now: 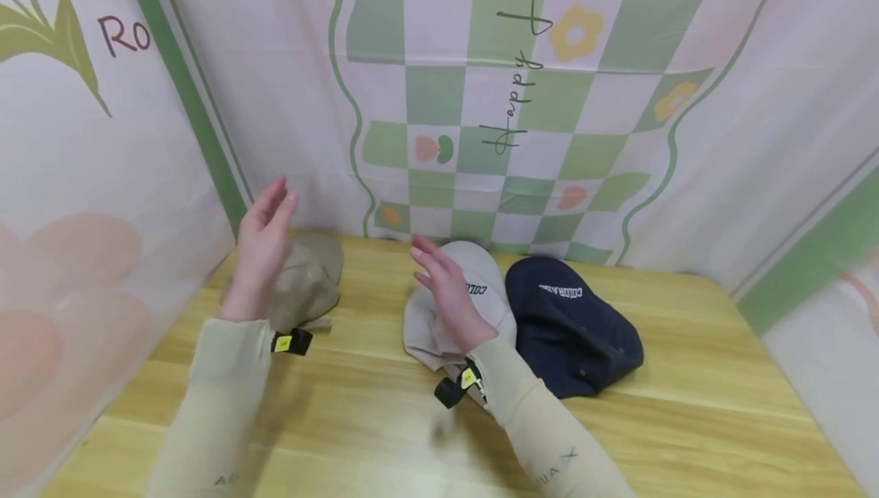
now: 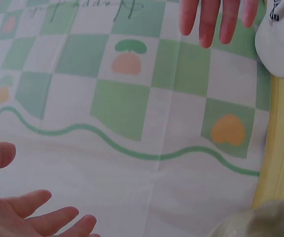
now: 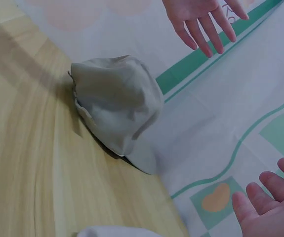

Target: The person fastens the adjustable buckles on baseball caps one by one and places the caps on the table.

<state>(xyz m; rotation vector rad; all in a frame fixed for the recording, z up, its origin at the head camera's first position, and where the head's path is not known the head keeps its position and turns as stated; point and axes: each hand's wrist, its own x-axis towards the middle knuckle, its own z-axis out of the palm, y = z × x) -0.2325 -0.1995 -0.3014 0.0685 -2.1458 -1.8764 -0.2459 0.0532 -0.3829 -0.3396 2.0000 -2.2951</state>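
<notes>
Three caps lie on a wooden table. My left hand (image 1: pixel 264 242) is raised in front of the olive-khaki cap (image 1: pixel 309 277) at the left, its fingers extended and nothing in them. My right hand (image 1: pixel 446 288) hovers over the light beige cap (image 1: pixel 474 258), covering part of its dark lettering, fingers straight and holding nothing. Beside that one, touching it, sits a navy cap (image 1: pixel 570 330) with white lettering. In the right wrist view the khaki cap (image 3: pixel 117 98) stands with its brim toward the cloth, while the left hand's fingers (image 3: pixel 208 34) spread above it.
The wooden table (image 1: pixel 357 422) runs up against a printed cloth backdrop (image 1: pixel 439 94) with green and white checks. More printed cloth (image 1: pixel 103 178) closes off the left side, and another sheet (image 1: pixel 817 292) hangs at the right. A black camera strap (image 1: pixel 291 342) is worn on the left wrist.
</notes>
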